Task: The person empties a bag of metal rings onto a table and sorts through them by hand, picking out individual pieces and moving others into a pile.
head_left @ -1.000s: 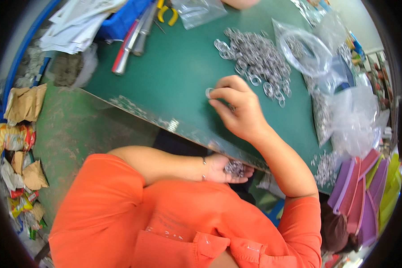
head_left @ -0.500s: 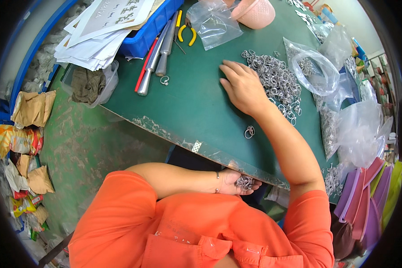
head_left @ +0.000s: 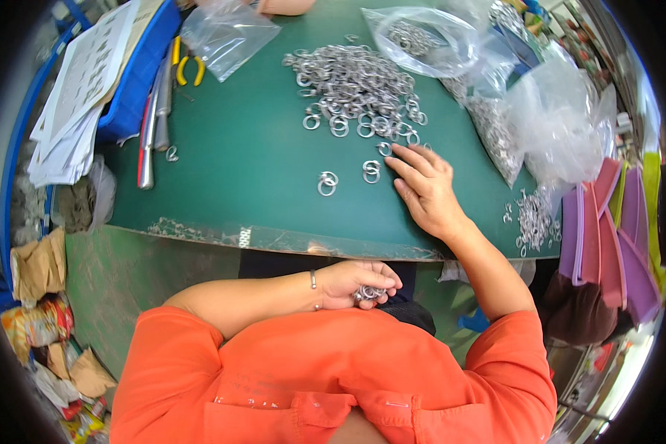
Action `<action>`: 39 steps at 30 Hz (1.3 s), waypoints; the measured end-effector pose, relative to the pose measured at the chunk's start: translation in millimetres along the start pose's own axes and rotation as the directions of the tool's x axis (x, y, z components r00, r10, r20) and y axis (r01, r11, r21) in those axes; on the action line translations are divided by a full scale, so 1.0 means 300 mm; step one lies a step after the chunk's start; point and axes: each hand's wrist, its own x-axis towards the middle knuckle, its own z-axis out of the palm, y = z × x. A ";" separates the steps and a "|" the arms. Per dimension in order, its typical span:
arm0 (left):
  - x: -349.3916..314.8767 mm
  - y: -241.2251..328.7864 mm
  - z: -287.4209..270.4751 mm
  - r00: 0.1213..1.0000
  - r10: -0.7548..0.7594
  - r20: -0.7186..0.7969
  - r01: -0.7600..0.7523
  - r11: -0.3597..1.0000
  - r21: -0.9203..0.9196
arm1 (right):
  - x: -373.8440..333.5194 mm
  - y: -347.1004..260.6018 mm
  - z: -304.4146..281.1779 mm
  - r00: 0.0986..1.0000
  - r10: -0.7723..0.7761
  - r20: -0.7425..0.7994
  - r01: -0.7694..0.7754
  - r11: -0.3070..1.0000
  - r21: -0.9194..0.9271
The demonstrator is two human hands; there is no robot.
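Close to my body, in front of the table edge, my left hand (head_left: 350, 283) cups a small bunch of silvery metal rings (head_left: 370, 294), its fingers curled about them. My right hand (head_left: 426, 190) reaches over the green tabletop (head_left: 237, 148) with fingers stretched and slightly apart. Beside its index fingertip lies a single small ring (head_left: 384, 149); whether they touch I cannot tell. Left of that hand lie two small clusters of linked rings, one nearer cluster (head_left: 371, 172) and one farther left cluster (head_left: 327, 183). A large heap of rings (head_left: 359, 85) spreads beyond my fingers.
Clear plastic bags (head_left: 488, 133) holding metal parts stand on the right, near a small ring pile (head_left: 534, 218). Yellow-handled pliers (head_left: 190, 71), metal rod-like tools (head_left: 149, 140) and a blue bin (head_left: 137, 81) with papers are at left. Purple and pink strips (head_left: 596, 222) hang at far right.
The view has swung to the right. My right hand has moved from the heap's left side to its near right side. Another small ring cluster now lies apart from the heap. My left fingers have curled in.
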 end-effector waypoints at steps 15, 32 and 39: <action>0.196 0.788 0.442 0.521 0.774 -0.359 -0.840 0.539 -0.057 | -0.098 0.117 -0.025 0.978 0.195 -0.075 -0.150 0.905 0.397; -0.053 0.539 0.245 0.742 0.645 -0.181 -0.658 0.753 -0.013 | -0.128 0.096 -0.035 0.974 0.165 -0.155 -0.089 0.908 0.409; -0.170 0.204 0.152 0.896 0.421 -0.140 -0.431 0.901 -0.045 | -0.037 0.094 0.034 0.999 0.052 -0.007 -0.043 0.888 0.457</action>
